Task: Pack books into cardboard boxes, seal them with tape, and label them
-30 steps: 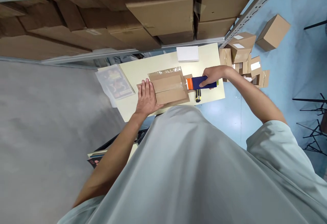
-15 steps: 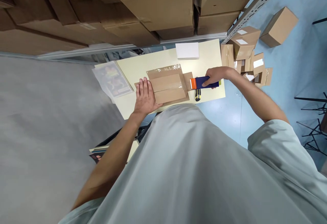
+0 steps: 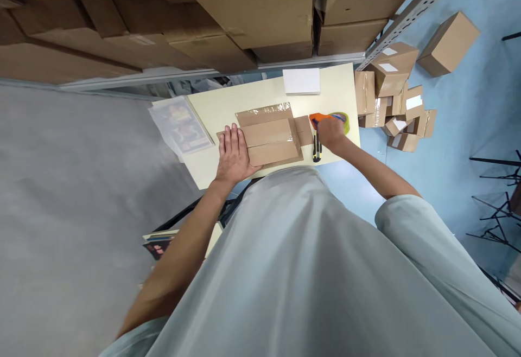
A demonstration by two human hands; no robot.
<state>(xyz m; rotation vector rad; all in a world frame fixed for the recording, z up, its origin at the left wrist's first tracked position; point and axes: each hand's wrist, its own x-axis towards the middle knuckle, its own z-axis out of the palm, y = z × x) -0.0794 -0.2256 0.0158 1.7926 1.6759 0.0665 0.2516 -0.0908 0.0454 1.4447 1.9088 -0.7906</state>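
Observation:
A cardboard box (image 3: 268, 134) with its flaps folded in lies on the cream tabletop, with shiny tape along its far and right edges. Flat on its left end rests my left hand (image 3: 234, 153), fingers stretched out. My right hand (image 3: 331, 133) is closed around the handle of a tape dispenser (image 3: 318, 119), just right of the box's side flap. Its orange front points left, and a yellow-green-edged tape roll (image 3: 345, 120) shows behind the fist. Below the dispenser is a yellow-and-black utility knife (image 3: 317, 150), its upper end partly hidden.
A white stack of paper or cards (image 3: 302, 81) lies at the table's far edge. Plastic-covered printed sheets (image 3: 181, 123) lie at its left end. Beyond stands a shelf of cartons (image 3: 260, 12). Small cardboard boxes (image 3: 396, 96) are piled on the right.
My right hand has turned over and drawn nearer to me with the tape dispenser, uncovering the tape roll. My left hand stays on the box.

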